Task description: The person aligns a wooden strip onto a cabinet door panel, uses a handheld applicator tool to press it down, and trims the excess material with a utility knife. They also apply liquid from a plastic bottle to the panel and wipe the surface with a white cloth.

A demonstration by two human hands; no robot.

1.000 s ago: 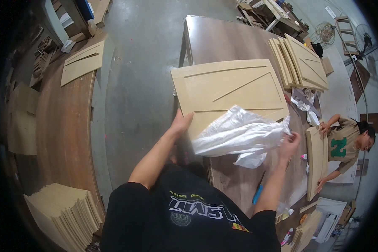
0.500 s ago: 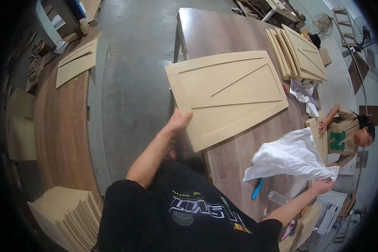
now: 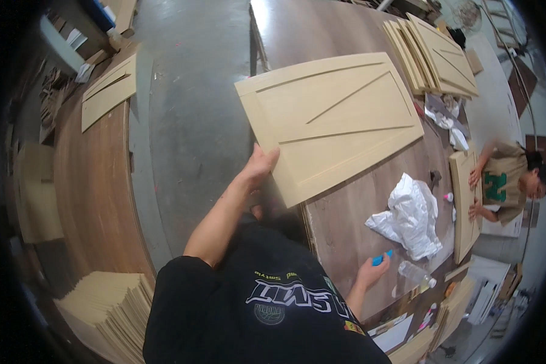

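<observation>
My left hand point(image 3: 262, 165) grips the near left edge of a pale wooden panel point(image 3: 333, 151). Its thumb lies on the face, which has raised border strips, a diagonal groove and a long straight groove. The panel is tilted over the table edge. My right hand point(image 3: 370, 273) is closed around a slim blue tool point(image 3: 379, 259) low over the tabletop; most of the tool is hidden by the fingers. Just beyond that hand a crumpled white cloth point(image 3: 409, 218) lies on the table. A clear plastic bottle point(image 3: 414, 273) lies on its side to the right of it.
A brown wood-grain table point(image 3: 340, 233) carries a stack of similar panels point(image 3: 437, 57) at the far right. Across it a co-worker point(image 3: 506, 182) handles another panel point(image 3: 464, 209). Piled boards point(image 3: 106, 309) stand at lower left, beside a second brown table point(image 3: 94, 200).
My right hand has let go of the white cloth, which now lies on the table, and has moved left onto the blue tool. My left hand still holds the panel, slightly higher in view.
</observation>
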